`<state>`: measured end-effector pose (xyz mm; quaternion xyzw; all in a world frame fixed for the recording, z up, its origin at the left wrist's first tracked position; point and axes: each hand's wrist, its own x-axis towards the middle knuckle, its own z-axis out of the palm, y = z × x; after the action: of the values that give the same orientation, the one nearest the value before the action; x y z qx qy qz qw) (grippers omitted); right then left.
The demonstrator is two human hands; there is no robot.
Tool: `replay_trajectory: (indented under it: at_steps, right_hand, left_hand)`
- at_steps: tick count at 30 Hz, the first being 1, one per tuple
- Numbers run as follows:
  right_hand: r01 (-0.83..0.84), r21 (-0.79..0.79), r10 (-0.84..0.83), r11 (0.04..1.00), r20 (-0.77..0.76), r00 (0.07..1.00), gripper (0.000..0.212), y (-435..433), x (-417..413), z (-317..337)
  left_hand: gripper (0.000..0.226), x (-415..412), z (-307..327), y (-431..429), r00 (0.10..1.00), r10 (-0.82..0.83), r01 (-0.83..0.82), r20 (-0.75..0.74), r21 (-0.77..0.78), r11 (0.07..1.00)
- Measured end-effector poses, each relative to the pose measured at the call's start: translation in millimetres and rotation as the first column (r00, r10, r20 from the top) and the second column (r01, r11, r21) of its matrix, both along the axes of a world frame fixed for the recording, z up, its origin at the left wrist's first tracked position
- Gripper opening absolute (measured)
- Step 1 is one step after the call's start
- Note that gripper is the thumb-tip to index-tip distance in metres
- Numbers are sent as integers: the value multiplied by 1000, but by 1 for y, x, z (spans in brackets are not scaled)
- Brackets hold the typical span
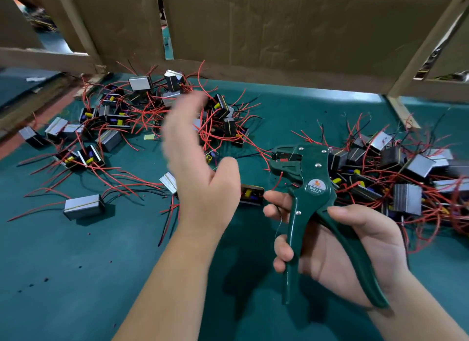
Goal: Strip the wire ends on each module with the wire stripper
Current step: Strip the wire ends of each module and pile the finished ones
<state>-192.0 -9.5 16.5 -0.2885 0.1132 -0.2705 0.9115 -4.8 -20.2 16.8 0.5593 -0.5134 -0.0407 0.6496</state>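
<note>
Counter [63, 277]: cardboard [304, 36] at far edge.
Modules [140, 83]: two heaps, gap between.
Left hand [200, 168]: fingers spread.
Right hand [355, 246]: fingers grip stripper [312, 188].

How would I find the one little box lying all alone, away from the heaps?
Start on the green table, at the heap of red-wired modules on the left. Come toward the person, left of the left hand: the lone module lies there. Unlike its neighbours it touches no other box, its grey side up.
</note>
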Motion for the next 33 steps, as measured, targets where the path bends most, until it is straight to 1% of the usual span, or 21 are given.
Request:
replay_trajectory:
  at_steps: [1,2,3,4,5,6,8,10,11,12,14,15,17,19,21,23,25,27,30,33]
  right_hand:
    - [10,3,-10,1000,-5,1000,72,0,0,0]
    - [26,6,-26,1000,-16,1000,75,-1,-1,0]
    - [45,7,-45,999,-31,999,78,-1,-1,0]
    - [63,8,-63,998,-42,997,79,-1,-2,1]
    - [78,10,-77,997,-47,996,79,-2,-2,1]
    - [89,10,-88,996,-50,995,79,-2,-3,2]
    - [111,2,-111,994,-62,992,76,-3,-4,3]
    - [126,-3,-126,992,-78,989,74,-3,-4,3]
    - [126,-5,-126,992,-83,989,74,-3,-4,3]
    - [123,-6,-123,992,-87,989,75,-2,-4,2]
    - [114,-6,-114,993,-86,990,75,-1,-3,2]
    - [118,-8,-118,993,-82,990,72,0,-3,2]
    - [134,-20,-135,991,-79,988,64,1,-3,3]
    - [155,-29,-157,987,-96,983,60,0,-3,3]
    - [179,-19,-179,984,-155,971,61,-2,-3,2]
    - [185,-16,-184,983,-225,957,61,-2,-1,1]
    - [154,-24,-155,988,-251,955,57,0,1,1]
    - [112,-35,-117,993,-236,965,55,2,2,1]
    - [55,-56,-66,997,-207,976,53,3,3,4]
    - [43,-83,-59,996,-201,978,50,4,2,4]
  left_hand:
    - [71,1,3,1,961,-270,276,-62,114,954]
    - [68,2,3,2,863,-480,505,-156,251,826]
    - [65,1,2,3,777,-581,628,-242,369,685]
    - [63,0,-2,3,735,-609,672,-299,441,595]
    - [60,-1,-6,3,738,-596,666,-316,484,568]
    - [59,-1,-9,3,752,-578,649,-317,509,565]
    - [55,2,-10,1,773,-573,611,-270,558,562]
    - [31,4,-9,0,774,-605,585,-185,575,572]
    - [19,3,-8,0,786,-606,558,-123,565,608]
    - [12,2,-7,0,798,-597,535,-77,547,645]
    - [15,-1,-6,0,831,-556,496,-35,501,710]
    - [18,-1,-5,0,854,-518,480,-54,467,743]
    - [22,0,-1,-1,884,-427,468,-192,377,799]
    - [23,4,3,-2,868,-383,472,-316,289,833]
    - [21,6,6,0,837,-416,507,-356,215,835]
    - [18,6,7,1,798,-484,567,-359,175,805]
    - [18,4,6,1,795,-534,595,-288,197,779]
    - [18,1,4,1,819,-546,574,-176,253,779]
    - [17,-1,0,1,867,-498,478,-19,318,819]
    - [16,0,-2,0,901,-411,347,140,335,876]
